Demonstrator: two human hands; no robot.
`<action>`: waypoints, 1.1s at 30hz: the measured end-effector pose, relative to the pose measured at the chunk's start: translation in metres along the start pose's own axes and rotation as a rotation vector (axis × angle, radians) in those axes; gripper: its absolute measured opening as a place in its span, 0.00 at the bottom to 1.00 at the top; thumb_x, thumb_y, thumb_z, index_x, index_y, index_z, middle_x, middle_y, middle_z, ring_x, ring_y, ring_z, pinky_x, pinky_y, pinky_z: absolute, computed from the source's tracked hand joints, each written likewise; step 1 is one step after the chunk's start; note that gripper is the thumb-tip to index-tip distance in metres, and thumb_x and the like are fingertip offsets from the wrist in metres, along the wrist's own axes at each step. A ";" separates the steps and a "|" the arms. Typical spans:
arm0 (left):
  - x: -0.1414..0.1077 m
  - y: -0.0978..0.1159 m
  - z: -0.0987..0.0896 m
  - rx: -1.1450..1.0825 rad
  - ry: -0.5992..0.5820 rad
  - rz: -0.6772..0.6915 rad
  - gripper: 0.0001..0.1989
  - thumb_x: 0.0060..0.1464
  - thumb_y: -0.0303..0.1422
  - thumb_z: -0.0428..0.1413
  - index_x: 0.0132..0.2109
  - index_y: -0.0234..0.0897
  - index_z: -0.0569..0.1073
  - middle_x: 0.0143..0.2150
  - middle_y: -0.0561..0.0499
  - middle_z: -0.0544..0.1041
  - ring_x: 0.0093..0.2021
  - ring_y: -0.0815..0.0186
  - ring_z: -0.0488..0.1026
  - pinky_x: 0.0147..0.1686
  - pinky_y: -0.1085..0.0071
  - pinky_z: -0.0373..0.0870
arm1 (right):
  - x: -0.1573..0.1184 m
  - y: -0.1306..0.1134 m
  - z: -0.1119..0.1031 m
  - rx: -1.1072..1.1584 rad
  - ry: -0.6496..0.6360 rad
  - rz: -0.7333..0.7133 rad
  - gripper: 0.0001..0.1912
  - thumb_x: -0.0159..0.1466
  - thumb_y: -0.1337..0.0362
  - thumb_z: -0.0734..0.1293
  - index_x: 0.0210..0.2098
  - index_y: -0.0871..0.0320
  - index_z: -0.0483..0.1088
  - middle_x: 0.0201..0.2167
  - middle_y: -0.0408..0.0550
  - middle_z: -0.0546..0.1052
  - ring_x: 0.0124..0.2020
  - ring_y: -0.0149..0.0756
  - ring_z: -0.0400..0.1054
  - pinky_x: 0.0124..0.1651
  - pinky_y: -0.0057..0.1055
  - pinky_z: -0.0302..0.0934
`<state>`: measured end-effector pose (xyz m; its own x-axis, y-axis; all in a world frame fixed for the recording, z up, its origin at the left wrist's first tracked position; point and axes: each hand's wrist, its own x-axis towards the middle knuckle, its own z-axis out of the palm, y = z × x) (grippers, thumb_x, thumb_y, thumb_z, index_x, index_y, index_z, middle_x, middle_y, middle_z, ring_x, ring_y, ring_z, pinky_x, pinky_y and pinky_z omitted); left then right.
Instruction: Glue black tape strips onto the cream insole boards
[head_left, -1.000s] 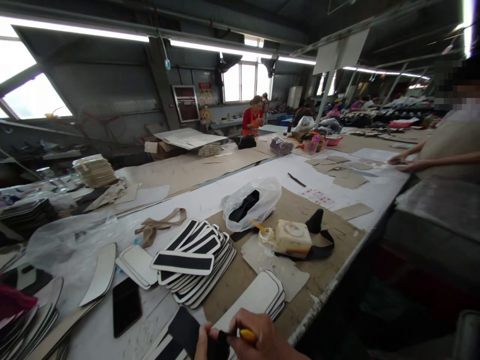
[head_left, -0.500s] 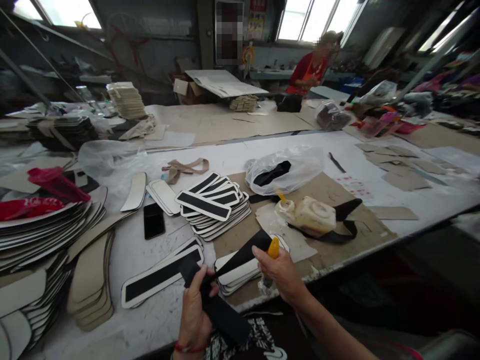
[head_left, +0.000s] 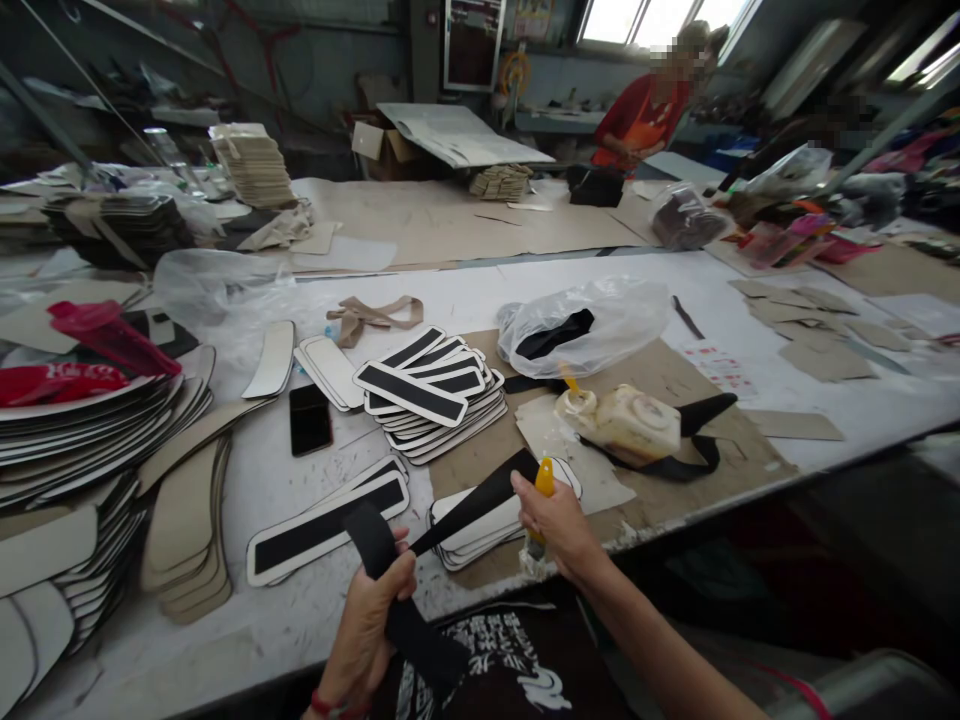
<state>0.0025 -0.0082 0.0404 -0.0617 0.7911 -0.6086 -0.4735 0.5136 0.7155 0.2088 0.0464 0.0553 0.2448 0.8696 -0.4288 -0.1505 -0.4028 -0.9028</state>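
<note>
My left hand (head_left: 375,610) is closed on a black fabric strip (head_left: 480,508), whose loose end loops over the fingers and hangs below. The strip runs taut to my right hand (head_left: 559,525), which pinches its other part and also grips a yellow-handled brush (head_left: 544,480) pointing down. Beneath the strip lies a small stack of white rounded panels (head_left: 469,545). Left of it, a white panel with a black strip along its middle (head_left: 326,530) rests on the table. Behind is a pile of similar black-striped panels (head_left: 420,390).
A stained plastic container (head_left: 637,425) with a yellow stick stands at right on brown board (head_left: 712,450). A clear bag (head_left: 585,330) holds black material. A phone (head_left: 310,420) and stacks of curved panels (head_left: 184,540) lie left. Across the table stands a person in red (head_left: 645,125).
My left hand has moved slightly left and down, drawing the black strip along. My right hand keeps its hold on the strip and brush. The view has tilted down a little.
</note>
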 end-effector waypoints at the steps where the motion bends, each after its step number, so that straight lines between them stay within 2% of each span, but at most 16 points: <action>1: 0.001 0.000 0.000 0.062 0.013 -0.006 0.28 0.40 0.37 0.63 0.49 0.33 0.66 0.23 0.58 0.62 0.22 0.76 0.58 0.22 0.80 0.56 | 0.001 0.001 -0.001 -0.003 0.007 0.009 0.23 0.50 0.49 0.68 0.20 0.55 0.51 0.10 0.30 0.52 0.12 0.20 0.45 0.15 0.20 0.41; 3: 0.004 -0.001 0.000 0.177 0.029 -0.034 0.25 0.38 0.36 0.64 0.44 0.31 0.68 0.21 0.58 0.63 0.21 0.75 0.58 0.21 0.79 0.55 | 0.003 0.005 -0.005 -0.017 0.016 0.023 0.23 0.50 0.49 0.68 0.21 0.55 0.51 0.10 0.30 0.51 0.12 0.20 0.44 0.15 0.21 0.41; 5: 0.007 -0.004 0.000 0.273 0.034 -0.044 0.17 0.38 0.38 0.63 0.33 0.30 0.70 0.17 0.58 0.62 0.19 0.75 0.56 0.20 0.78 0.52 | 0.004 0.012 -0.014 -0.068 0.033 0.029 0.23 0.49 0.49 0.68 0.21 0.55 0.51 0.10 0.31 0.52 0.13 0.20 0.45 0.15 0.21 0.42; 8: 0.013 -0.013 0.003 0.355 0.059 -0.035 0.18 0.39 0.41 0.61 0.21 0.33 0.63 0.14 0.58 0.60 0.16 0.76 0.53 0.18 0.76 0.49 | 0.008 0.031 -0.034 -0.178 0.077 0.056 0.24 0.48 0.47 0.68 0.20 0.56 0.52 0.11 0.32 0.53 0.13 0.21 0.46 0.16 0.22 0.42; 11: 0.016 -0.023 0.006 0.339 0.079 -0.075 0.18 0.38 0.42 0.62 0.22 0.34 0.63 0.14 0.58 0.61 0.16 0.76 0.54 0.17 0.77 0.49 | 0.012 0.052 -0.058 -0.248 0.100 0.100 0.24 0.46 0.46 0.68 0.19 0.55 0.52 0.10 0.33 0.53 0.13 0.22 0.45 0.15 0.23 0.41; 14: 0.019 -0.031 0.008 0.292 0.098 -0.122 0.18 0.37 0.41 0.62 0.24 0.34 0.64 0.16 0.57 0.64 0.17 0.75 0.56 0.17 0.77 0.51 | 0.013 0.063 -0.076 -0.344 0.099 0.084 0.23 0.47 0.47 0.68 0.18 0.55 0.53 0.11 0.34 0.54 0.14 0.23 0.46 0.15 0.24 0.42; 19: 0.018 -0.037 0.014 0.324 0.116 -0.127 0.17 0.38 0.41 0.62 0.24 0.34 0.64 0.16 0.56 0.65 0.17 0.74 0.58 0.18 0.76 0.53 | 0.011 0.062 -0.094 -0.486 0.080 0.047 0.23 0.48 0.46 0.67 0.17 0.56 0.55 0.12 0.37 0.57 0.16 0.25 0.49 0.18 0.25 0.46; 24: 0.017 -0.040 0.029 0.366 0.231 -0.114 0.19 0.33 0.42 0.64 0.24 0.34 0.65 0.14 0.59 0.61 0.16 0.74 0.55 0.16 0.76 0.50 | 0.014 0.062 -0.112 -0.505 0.038 0.090 0.24 0.50 0.44 0.65 0.17 0.56 0.54 0.12 0.37 0.56 0.15 0.25 0.48 0.18 0.25 0.45; 28: 0.021 -0.042 0.035 0.328 0.287 -0.107 0.20 0.33 0.42 0.64 0.26 0.33 0.65 0.14 0.60 0.60 0.16 0.75 0.53 0.16 0.77 0.48 | 0.024 0.061 -0.120 -0.529 0.021 0.028 0.22 0.51 0.46 0.66 0.19 0.57 0.57 0.14 0.37 0.57 0.18 0.26 0.49 0.21 0.26 0.48; 31: 0.024 -0.039 0.036 0.292 0.254 -0.082 0.18 0.37 0.42 0.63 0.24 0.33 0.65 0.16 0.58 0.62 0.17 0.75 0.55 0.17 0.76 0.51 | 0.032 0.058 -0.120 -0.593 0.016 -0.055 0.20 0.52 0.47 0.65 0.22 0.58 0.60 0.18 0.38 0.59 0.21 0.27 0.51 0.25 0.26 0.50; 33: 0.025 -0.035 0.036 0.284 0.234 -0.075 0.18 0.38 0.42 0.62 0.23 0.33 0.64 0.16 0.56 0.64 0.18 0.74 0.57 0.18 0.76 0.53 | 0.036 0.055 -0.118 -0.657 0.026 -0.097 0.20 0.54 0.48 0.64 0.21 0.58 0.59 0.18 0.37 0.58 0.21 0.27 0.51 0.26 0.25 0.50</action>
<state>0.0494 0.0057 0.0120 -0.2505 0.6674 -0.7013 -0.2233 0.6650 0.7126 0.3226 0.0220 -0.0138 0.2520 0.9069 -0.3378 0.4864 -0.4205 -0.7659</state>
